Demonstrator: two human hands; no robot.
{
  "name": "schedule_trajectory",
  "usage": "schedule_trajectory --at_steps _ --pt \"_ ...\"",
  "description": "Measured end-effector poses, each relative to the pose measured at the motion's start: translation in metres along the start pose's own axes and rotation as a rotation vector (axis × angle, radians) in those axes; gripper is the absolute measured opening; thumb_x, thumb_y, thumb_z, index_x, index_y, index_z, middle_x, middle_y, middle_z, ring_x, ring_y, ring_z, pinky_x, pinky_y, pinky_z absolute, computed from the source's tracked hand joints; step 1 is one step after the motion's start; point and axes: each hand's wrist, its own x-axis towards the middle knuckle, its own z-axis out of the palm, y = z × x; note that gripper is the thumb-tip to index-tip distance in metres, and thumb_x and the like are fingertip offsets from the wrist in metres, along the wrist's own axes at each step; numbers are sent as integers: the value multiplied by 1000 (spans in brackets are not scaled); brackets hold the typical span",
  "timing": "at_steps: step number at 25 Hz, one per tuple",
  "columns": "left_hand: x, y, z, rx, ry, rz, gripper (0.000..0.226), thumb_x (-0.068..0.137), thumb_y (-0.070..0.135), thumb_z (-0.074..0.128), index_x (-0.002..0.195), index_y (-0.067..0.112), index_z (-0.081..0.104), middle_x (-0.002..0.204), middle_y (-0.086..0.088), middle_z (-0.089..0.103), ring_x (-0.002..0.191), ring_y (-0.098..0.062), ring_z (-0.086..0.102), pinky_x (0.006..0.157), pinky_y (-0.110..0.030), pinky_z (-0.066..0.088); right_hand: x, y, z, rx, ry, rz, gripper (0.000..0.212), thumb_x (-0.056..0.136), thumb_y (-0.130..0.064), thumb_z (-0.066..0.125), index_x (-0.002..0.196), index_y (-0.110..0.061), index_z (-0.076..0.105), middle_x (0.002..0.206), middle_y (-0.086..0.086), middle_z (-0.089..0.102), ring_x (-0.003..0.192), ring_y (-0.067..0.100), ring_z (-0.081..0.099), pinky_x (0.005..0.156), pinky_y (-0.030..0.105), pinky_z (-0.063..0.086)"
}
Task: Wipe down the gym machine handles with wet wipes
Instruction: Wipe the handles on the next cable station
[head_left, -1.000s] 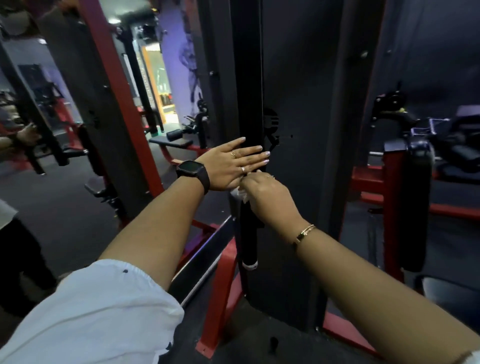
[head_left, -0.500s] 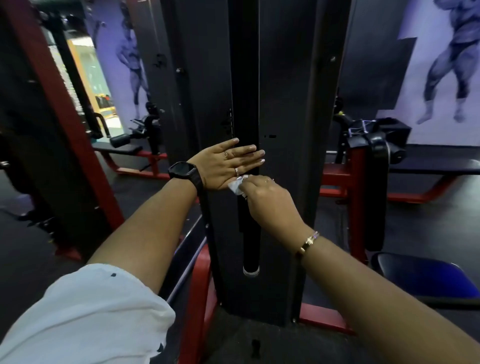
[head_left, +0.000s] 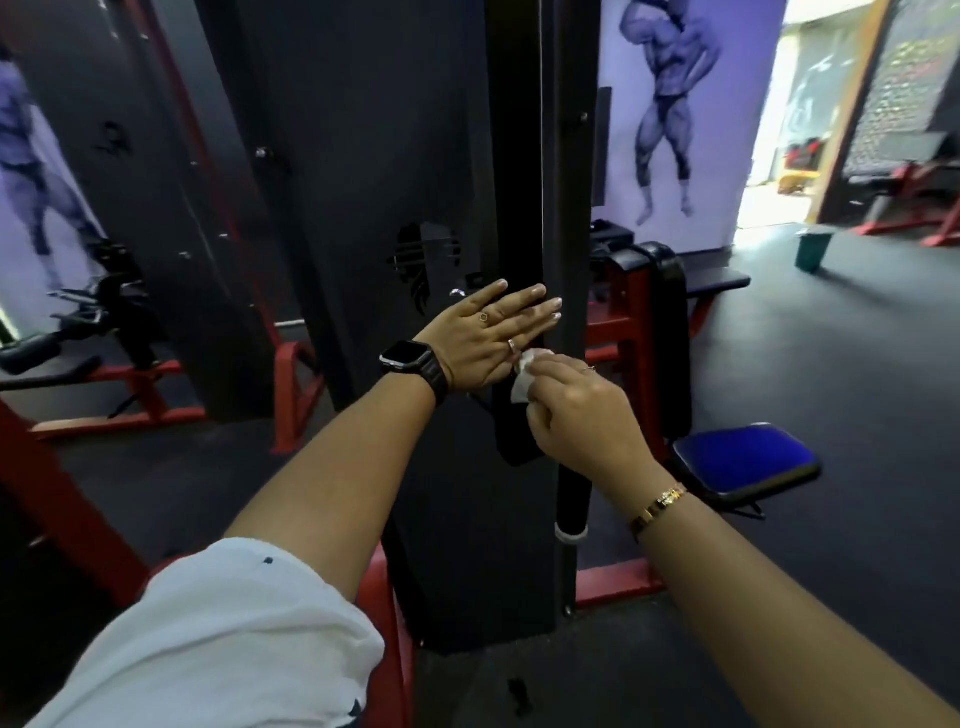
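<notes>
Listing item, w/ all positions ref'd to the handle (head_left: 516, 431): black upright grip on the machine's front, long axis vertical, lower end rounded off, upper part running up out of view.
- Wet wipe (head_left: 523, 378): small white wad, pressed on the handle's face, touching it.
- Right hand (head_left: 576, 415): just right of handle & slightly below the wipe. Fingers (head_left: 540, 415) curled, pinching the wipe against the handle. Nearer hand for the job.
- Left hand (head_left: 485, 335): just above the wipe, laid flat across the handle from its left. Fingers straight, together, gripping nothing, tips reaching the handle's right edge. Prob. bracing only.
- Tube w/ grey end ring (head_left: 571, 501): below-right of handle, also vertical. Whether it's a 2nd grip, can't tell.
Key relation, est.: the bare handle length lies below the wipe, since the left hand blocks the way up. Next stroke prob. needs to run downward along the vertical axis, right hand leading.
</notes>
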Motion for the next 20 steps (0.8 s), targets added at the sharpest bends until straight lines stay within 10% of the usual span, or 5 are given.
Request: schedule_trajectory --at_steps 6,10,20 --pt "1 -1 2 -97 102 -50 53 100 33 22 148 13 30 154 -2 32 144 -19 21 119 -39 0 -5 -12 15 -286 -190 58 30 81 -13 68 110 -3 65 123 14 61 122 28 54 105 39 43" --pt "-1 6 5 -98 98 -65 54 99 30 23 150 14 28 156 -2 27 144 -19 17 118 -39 3 -38 -8 -6 -294 31 35 35 102 -20 37 110 -4 68 123 12 63 119 24 57 99 31 48" --pt "3 8 31 -309 324 -16 55 96 30 33 147 11 35 153 -2 34 144 -19 21 119 -39 8 -30 -7 19 -486 116 54 29 94 -9 52 120 -5 65 125 10 63 120 25 57 105 37 43"
